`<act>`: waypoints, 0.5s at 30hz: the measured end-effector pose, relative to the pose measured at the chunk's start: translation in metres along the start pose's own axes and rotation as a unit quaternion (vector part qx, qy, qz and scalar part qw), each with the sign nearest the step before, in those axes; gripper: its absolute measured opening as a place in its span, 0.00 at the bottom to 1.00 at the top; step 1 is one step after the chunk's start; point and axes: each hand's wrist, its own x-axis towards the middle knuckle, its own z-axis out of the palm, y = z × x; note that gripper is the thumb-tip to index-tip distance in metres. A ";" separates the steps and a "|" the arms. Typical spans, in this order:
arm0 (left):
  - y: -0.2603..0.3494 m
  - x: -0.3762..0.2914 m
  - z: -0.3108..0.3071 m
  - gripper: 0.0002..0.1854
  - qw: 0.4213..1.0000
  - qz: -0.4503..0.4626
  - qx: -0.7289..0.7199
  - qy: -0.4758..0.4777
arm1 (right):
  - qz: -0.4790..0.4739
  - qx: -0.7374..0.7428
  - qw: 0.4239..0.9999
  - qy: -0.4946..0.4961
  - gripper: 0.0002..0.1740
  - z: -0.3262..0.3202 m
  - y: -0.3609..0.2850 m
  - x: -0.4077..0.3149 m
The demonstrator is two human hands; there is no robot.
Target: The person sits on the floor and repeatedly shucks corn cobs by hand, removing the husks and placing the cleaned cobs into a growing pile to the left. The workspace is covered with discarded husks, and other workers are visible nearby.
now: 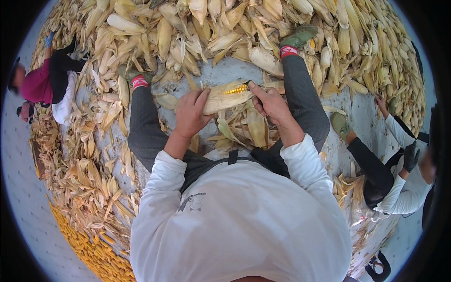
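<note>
An ear of corn in dry husk (pixel 225 100) lies crosswise between my two hands, above the floor between my legs. A strip of yellow kernels shows where the husk is parted near its right end. My left hand (pixel 192 111) grips the husk-covered left end. My right hand (pixel 269 102) is at the right end, thumb and fingers closed on the tip and the husk there. Loose dry husks (pixel 257 127) lie on the floor just below the ear.
A heap of unhusked corn (pixel 211 31) spreads beyond my feet. Torn husks (pixel 88 183) lie at left, with bare yellow cobs (pixel 91 250) at lower left. One person (pixel 38 83) sits at far left, another (pixel 394 176) at right, near the heap. My shoes (pixel 299 35) touch the heap.
</note>
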 end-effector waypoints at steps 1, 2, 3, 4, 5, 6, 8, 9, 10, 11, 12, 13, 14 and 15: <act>0.000 0.000 -0.003 0.37 1.000 0.000 0.011 -0.001 | -0.016 0.036 0.999 0.005 0.29 0.005 0.002 0.001; 0.000 0.000 -0.005 0.37 1.000 -0.014 0.008 -0.011 | -0.022 0.068 0.997 0.008 0.28 0.011 0.003 0.002; 0.001 0.000 -0.006 0.38 0.999 -0.026 0.005 -0.023 | -0.040 0.092 0.995 0.025 0.28 0.016 0.004 0.003; 0.003 0.000 -0.006 0.38 0.999 -0.040 0.000 -0.023 | -0.048 0.112 0.992 0.040 0.27 0.022 0.005 0.003; 0.006 -0.001 -0.005 0.38 0.997 -0.068 -0.017 -0.045 | -0.054 0.131 0.988 0.061 0.27 0.028 0.005 0.003; 0.010 -0.002 -0.002 0.38 0.993 -0.100 -0.036 -0.055 | -0.071 0.123 0.988 0.062 0.26 0.033 0.004 0.003; 0.017 -0.004 0.004 0.38 0.981 -0.159 -0.084 -0.073 | -0.103 0.105 0.986 0.079 0.25 0.041 0.000 0.002; 0.022 -0.007 0.008 0.39 0.972 -0.187 -0.115 -0.082 | -0.119 0.086 0.986 0.084 0.25 0.043 -0.002 0.001; 0.025 -0.009 0.011 0.39 0.960 -0.211 -0.153 -0.101 | -0.135 0.070 0.984 0.094 0.25 0.044 -0.005 0.001; 0.027 -0.011 0.013 0.40 0.958 -0.222 -0.152 -0.103 | -0.155 0.054 0.983 0.084 0.24 0.045 -0.006 -0.001; 0.029 -0.013 0.015 0.40 0.953 -0.230 -0.159 -0.116 | -0.161 0.028 0.981 0.103 0.24 0.045 -0.006 -0.002; 0.030 -0.013 0.018 0.41 0.950 -0.234 -0.169 -0.120 | -0.171 0.003 0.980 0.101 0.23 0.044 -0.004 -0.004; 0.030 -0.013 0.020 0.40 0.935 -0.269 -0.179 -0.143 | -0.213 -0.006 0.972 0.101 0.22 0.045 -0.001 -0.007; 0.030 -0.012 0.023 0.39 0.922 -0.296 -0.191 -0.159 | -0.266 -0.109 0.953 0.099 0.21 0.046 0.003 -0.009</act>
